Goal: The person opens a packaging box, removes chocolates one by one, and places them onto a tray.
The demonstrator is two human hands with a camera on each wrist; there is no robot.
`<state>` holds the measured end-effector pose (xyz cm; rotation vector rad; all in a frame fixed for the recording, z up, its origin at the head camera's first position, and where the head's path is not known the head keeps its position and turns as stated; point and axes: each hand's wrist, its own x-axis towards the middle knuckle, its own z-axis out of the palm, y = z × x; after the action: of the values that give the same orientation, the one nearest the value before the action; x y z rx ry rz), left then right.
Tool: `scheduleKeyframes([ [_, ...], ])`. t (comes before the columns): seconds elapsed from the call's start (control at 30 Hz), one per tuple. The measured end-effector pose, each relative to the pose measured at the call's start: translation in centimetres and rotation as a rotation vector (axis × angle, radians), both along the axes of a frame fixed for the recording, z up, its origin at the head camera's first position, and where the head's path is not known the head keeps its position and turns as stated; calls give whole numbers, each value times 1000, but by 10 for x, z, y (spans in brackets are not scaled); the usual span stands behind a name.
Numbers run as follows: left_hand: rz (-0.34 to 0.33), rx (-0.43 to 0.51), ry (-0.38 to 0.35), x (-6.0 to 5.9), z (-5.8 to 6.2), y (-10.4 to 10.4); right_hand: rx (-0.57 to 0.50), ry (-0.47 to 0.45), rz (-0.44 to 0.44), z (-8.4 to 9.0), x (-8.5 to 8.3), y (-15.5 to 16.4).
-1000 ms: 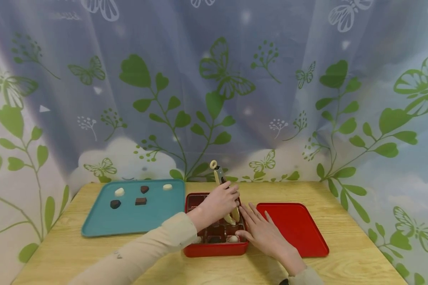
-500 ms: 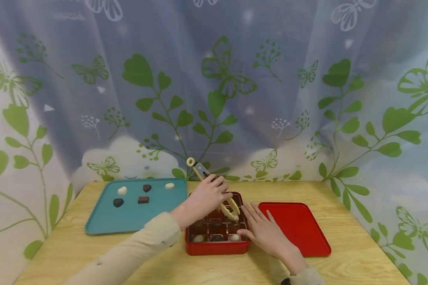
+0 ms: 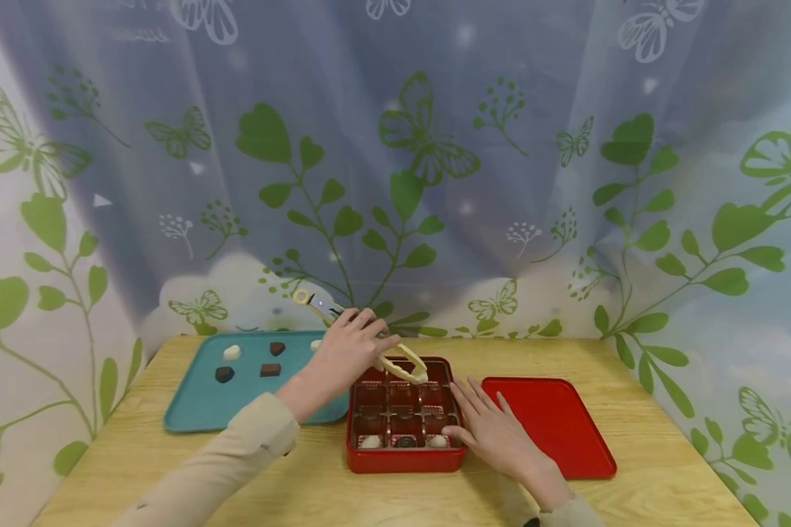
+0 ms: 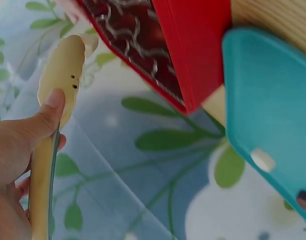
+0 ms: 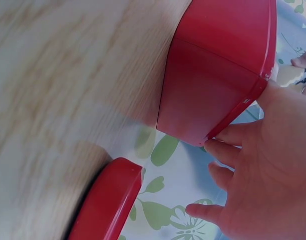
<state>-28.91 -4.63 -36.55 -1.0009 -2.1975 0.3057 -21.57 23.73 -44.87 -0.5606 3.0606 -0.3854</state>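
Tongs: cream tongs held by the left hand, their tips above the back row of the red box, handle loop pointing up and to the left; whether they hold anything cannot be told.
Left hand: left hand curled round the tongs' middle, thumb pressed on one arm.
Red box: red box with divided compartments on the wooden table; three chocolates sit in its front row.
Right hand: right hand flat, fingers straight, resting against the box's right side, gripping nothing.
Lid: red lid just right of the box.
Tray: teal tray left of the box, carrying several dark and white chocolates.
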Motion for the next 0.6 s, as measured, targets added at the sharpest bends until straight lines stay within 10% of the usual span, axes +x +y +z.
scheduleKeyframes([
  [0.37,8,79,49,-20,2,-73,-9,-4,1,-1,-1,2],
  [0.6,-112,143,-281,-101,-62,-141,-15,-1,4,-2,-1,2],
])
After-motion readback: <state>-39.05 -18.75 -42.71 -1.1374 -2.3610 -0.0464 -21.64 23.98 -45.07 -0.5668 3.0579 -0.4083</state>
